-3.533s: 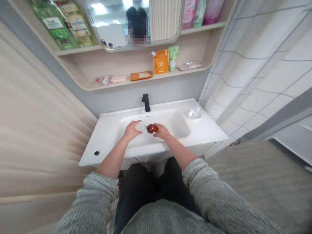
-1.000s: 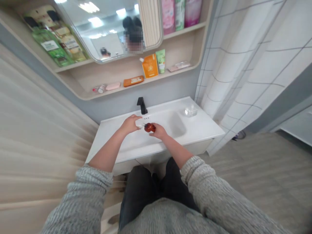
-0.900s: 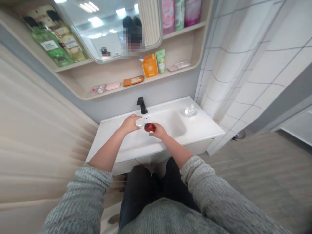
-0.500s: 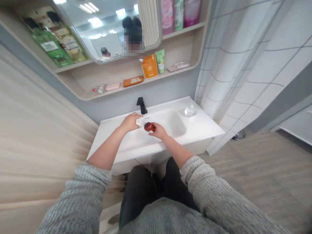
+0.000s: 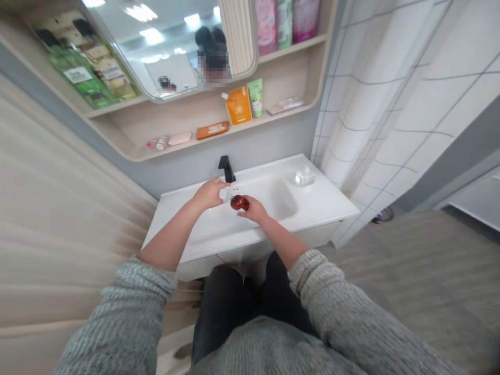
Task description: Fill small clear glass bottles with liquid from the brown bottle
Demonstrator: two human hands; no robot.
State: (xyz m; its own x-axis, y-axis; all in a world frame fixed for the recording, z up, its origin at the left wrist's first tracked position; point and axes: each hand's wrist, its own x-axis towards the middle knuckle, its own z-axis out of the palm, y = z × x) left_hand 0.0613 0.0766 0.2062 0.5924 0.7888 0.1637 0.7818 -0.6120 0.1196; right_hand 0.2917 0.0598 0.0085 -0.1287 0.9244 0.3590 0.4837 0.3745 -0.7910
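Both my hands are over the white sink basin (image 5: 281, 200), just in front of the black tap (image 5: 226, 168). My right hand (image 5: 253, 209) is closed around a small round dark-red bottle (image 5: 238, 202). My left hand (image 5: 210, 192) is closed on a small white piece (image 5: 225, 195) at the bottle's left end; I cannot tell what it is. The two hands are close together, almost touching. My grey sleeves are pushed up to the elbows.
A clear soap dish (image 5: 305, 177) sits at the back right of the white counter (image 5: 324, 200). The wooden shelf (image 5: 234, 130) above holds an orange pouch (image 5: 238, 105), a green tube (image 5: 256, 97) and small packs. A mirror hangs above. Tiled wall stands at right.
My hands have stayed over the basin with the bottle and white piece. The left hand has shifted slightly toward the tap. The view has drifted a little.
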